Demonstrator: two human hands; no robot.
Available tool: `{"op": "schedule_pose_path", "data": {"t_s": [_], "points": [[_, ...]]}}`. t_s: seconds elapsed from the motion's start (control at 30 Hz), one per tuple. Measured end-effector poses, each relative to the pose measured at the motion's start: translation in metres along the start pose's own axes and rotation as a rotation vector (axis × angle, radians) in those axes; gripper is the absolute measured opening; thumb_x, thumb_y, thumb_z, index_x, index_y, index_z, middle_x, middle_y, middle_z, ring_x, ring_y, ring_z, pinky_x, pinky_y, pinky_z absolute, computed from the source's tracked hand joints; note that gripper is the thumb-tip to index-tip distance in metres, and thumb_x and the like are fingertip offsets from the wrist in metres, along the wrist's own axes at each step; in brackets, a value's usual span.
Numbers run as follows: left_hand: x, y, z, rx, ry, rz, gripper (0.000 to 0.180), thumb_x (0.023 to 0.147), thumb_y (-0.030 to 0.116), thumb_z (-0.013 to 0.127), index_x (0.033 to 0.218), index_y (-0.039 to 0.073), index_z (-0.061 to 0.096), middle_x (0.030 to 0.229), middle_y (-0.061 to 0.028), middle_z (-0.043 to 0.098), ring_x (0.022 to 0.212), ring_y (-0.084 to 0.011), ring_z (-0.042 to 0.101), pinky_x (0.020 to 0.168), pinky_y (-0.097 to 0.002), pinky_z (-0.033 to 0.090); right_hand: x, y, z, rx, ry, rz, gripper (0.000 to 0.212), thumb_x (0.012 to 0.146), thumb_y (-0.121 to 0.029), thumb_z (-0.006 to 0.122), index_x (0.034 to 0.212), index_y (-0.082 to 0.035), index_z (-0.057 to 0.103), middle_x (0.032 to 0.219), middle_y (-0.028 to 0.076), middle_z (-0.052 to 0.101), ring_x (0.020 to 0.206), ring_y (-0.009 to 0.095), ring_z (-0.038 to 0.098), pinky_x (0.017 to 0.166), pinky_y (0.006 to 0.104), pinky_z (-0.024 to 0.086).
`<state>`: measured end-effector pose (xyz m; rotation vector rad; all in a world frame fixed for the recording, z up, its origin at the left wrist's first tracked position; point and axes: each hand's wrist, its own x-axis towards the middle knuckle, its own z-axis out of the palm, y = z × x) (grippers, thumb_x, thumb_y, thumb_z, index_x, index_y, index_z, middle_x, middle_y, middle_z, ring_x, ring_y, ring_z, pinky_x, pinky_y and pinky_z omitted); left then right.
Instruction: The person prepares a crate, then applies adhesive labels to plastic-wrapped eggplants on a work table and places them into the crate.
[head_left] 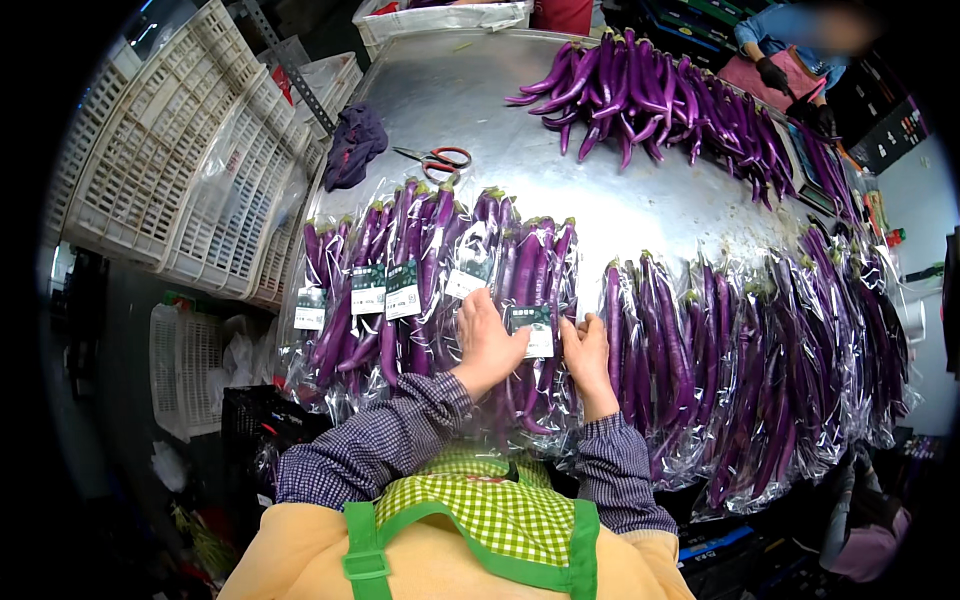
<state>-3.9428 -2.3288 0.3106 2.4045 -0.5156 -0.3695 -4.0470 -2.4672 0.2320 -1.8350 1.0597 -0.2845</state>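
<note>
A clear bag of long purple eggplants (540, 272) lies before me on the metal table, its stem ends pointing away. A dark green and white label (535, 335) sits on its film. My left hand (486, 342) rests at the bag's left side, fingers stretched forward and apart from the thumb, which touches the label. At the bag's right edge is my right hand (588, 358), its thumb and fingers slightly bent and apart against the film. Left of my hands are several labelled bags of eggplants (405, 240). More bagged eggplants (665, 340) line the right side, without visible labels.
Red-handled scissors (440, 160) and a dark cloth (355, 145) lie at the metal table's (450, 90) left. Loose eggplants (640, 90) are heaped at the far right, near a co-worker's gloved hand (772, 75). White plastic crates (165, 150) stand stacked at left.
</note>
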Motion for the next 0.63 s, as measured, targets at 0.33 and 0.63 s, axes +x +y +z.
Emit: {"op": "schedule_pose_path", "data": {"t_s": [0.33, 0.63], "points": [[0.022, 0.026, 0.008, -0.236, -0.251, -0.236, 0.066, 0.076, 0.023, 0.083, 0.120, -0.013, 0.048, 0.113, -0.0260, 0.061, 0.102, -0.0297, 0.065, 0.084, -0.0367, 0.054, 0.022, -0.030, -0.020, 0.826, -0.557, 0.379, 0.037, 0.103, -0.030, 0.046, 0.115, -0.001, 0.064, 0.101, 0.007, 0.068, 0.088, 0.012, 0.065, 0.076, 0.0304, 0.052], [0.019, 0.033, -0.017, -1.402, -0.856, -0.516, 0.038, 0.089, 0.016, 0.072, 0.119, -0.004, 0.059, 0.097, -0.0135, 0.072, 0.076, -0.0180, 0.072, 0.064, -0.0267, 0.061, 0.000, -0.030, -0.054, 1.101, -0.394, 0.296, 0.041, 0.097, -0.030, 0.061, 0.115, 0.007, 0.059, 0.105, 0.015, 0.070, 0.084, 0.019, 0.071, 0.069, 0.0282, 0.060]]}}
